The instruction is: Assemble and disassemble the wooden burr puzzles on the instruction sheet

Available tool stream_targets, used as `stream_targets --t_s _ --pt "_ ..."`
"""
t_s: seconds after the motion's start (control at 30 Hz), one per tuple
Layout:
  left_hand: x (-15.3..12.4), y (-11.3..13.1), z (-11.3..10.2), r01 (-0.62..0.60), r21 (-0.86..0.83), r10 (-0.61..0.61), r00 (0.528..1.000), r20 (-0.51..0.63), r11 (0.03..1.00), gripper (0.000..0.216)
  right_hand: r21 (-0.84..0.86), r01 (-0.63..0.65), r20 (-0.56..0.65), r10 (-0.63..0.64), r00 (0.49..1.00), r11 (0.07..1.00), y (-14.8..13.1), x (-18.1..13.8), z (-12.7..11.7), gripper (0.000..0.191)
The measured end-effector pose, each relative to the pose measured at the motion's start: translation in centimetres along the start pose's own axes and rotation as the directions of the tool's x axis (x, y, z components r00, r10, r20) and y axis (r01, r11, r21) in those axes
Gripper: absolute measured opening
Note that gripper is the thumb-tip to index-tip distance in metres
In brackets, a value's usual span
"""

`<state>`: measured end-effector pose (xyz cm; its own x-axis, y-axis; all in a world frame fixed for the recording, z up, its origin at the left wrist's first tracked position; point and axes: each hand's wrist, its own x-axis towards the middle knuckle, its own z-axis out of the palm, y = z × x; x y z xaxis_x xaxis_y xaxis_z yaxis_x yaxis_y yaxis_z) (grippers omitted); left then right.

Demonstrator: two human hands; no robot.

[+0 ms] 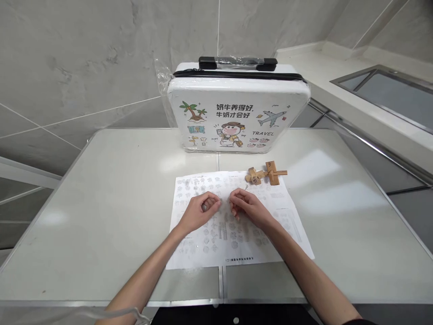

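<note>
My left hand point(202, 210) hovers over or rests on a printed sheet point(189, 253), its thumb and index finger pinched together. Facing it across a small gap is my right hand point(249, 205), with fingers curled in and thumb tucked close to them. Whatever either hand may hold is too small or hidden to make out. Just beyond my right hand, near the sheet's far right corner, lie wooden puzzle pieces: a partly joined cluster point(254, 176) and a cross-shaped group point(272, 173), both with dark pen marks. The sheet carries rows of small diagrams and text.
A white carry case point(209, 97) with cartoon prints, plastic wrap and a black handle point(237, 63) stands upright at the table's back. The folding table point(111, 194) has a metal edge and a centre seam. A pale counter point(338, 72) lies to the right. A pale cable point(111, 310) crosses the lower left.
</note>
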<state>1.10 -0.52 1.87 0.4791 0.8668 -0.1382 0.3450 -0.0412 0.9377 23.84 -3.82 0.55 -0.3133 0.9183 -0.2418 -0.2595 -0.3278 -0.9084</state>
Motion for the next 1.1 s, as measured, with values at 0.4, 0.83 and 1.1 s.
stream_targets --t_s 0.4,0.83,1.1 --pt "0.1 0.9 -0.5 0.027 0.023 -0.026 0.999 -0.025 0.999 0.035 -0.003 0.031 0.023 -0.031 0.999 1.000 -0.5 0.3 0.2 0.037" --pt "0.0 0.8 -0.9 0.058 0.013 -0.057 0.998 -0.030 0.998 0.034 -0.013 0.013 0.036 -0.013 0.999 1.000 -0.7 0.5 0.4 0.037" --pt "-0.3 0.3 -1.2 0.059 0.018 -0.058 0.997 -0.048 0.998 0.033 0.010 -0.004 0.029 0.004 1.000 1.000 -0.6 0.7 0.5 0.039"
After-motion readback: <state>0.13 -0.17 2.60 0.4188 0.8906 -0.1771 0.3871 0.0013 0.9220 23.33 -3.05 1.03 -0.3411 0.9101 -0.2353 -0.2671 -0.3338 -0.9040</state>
